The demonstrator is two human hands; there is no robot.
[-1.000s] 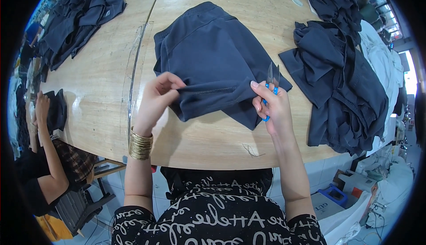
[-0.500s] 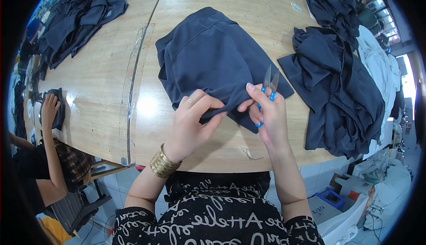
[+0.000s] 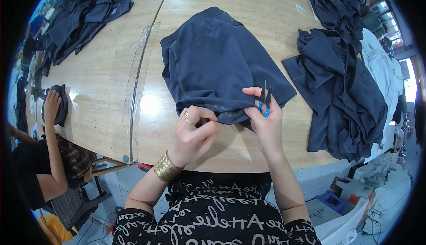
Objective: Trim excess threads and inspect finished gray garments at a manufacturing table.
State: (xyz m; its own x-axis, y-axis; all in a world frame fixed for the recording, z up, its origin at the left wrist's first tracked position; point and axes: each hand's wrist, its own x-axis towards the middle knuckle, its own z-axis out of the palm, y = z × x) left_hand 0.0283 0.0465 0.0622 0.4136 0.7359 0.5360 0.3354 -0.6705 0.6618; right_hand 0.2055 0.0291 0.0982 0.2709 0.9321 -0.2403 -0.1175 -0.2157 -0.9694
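A pair of dark navy shorts [image 3: 217, 63] lies on the table in front of me, elastic waistband at the far left. My left hand [image 3: 194, 134] is closed, pinching the near leg hem at its edge. At the right end of that hem, my right hand [image 3: 269, 127] grips the cloth between thumb and fingers. Small blue-handled scissors [image 3: 266, 101] are tucked in the same right hand, blades pointing away from me. Between the hands the hem is turned up, showing its stitched inside seam.
Piles of dark garments [image 3: 341, 90] lie at right, beside white cloth [image 3: 379, 63]. Another dark heap [image 3: 84, 19] is at far left. A taped joint [image 3: 140, 76] crosses the wooden table [image 3: 239, 156]. At left, a co-worker's hand [image 3: 52, 105] rests on a dark bundle.
My right hand has shifted its hold on the hem, and the scissors have turned more edge-on. The hem is now rolled open, showing its inner seam. My left hand has moved slightly nearer me.
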